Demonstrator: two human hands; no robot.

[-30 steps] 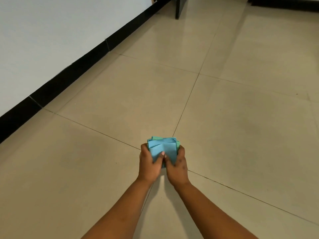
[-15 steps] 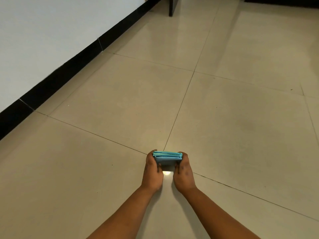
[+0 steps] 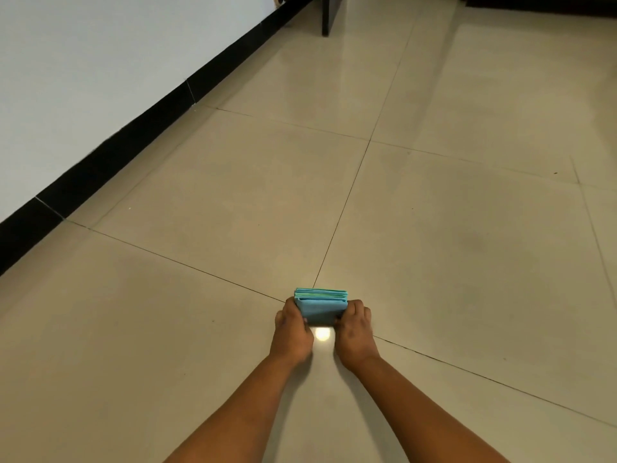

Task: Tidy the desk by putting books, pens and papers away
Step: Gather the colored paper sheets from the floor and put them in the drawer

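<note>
Stack of blue papers [image 3: 321, 307] clamped between both hands, held out in front above the tiled floor [image 3: 233, 202]. Left hand [image 3: 293, 330] pressed against the stack's left edge, fingers curled round it. Right hand [image 3: 354, 329] pressed against the right edge, fingers likewise curled round it. Stack held level between the hands, near face turned toward the camera, layered sheet edges visible along the top. Bright light reflection [image 3: 322, 334] on the floor just below the stack, in the gap between the two wrists. Black skirting board [image 3: 140, 128] and pale wall [image 3: 83, 55] well off to the left of the left hand. Dark furniture leg [image 3: 330, 15] far ahead of both hands.
</note>
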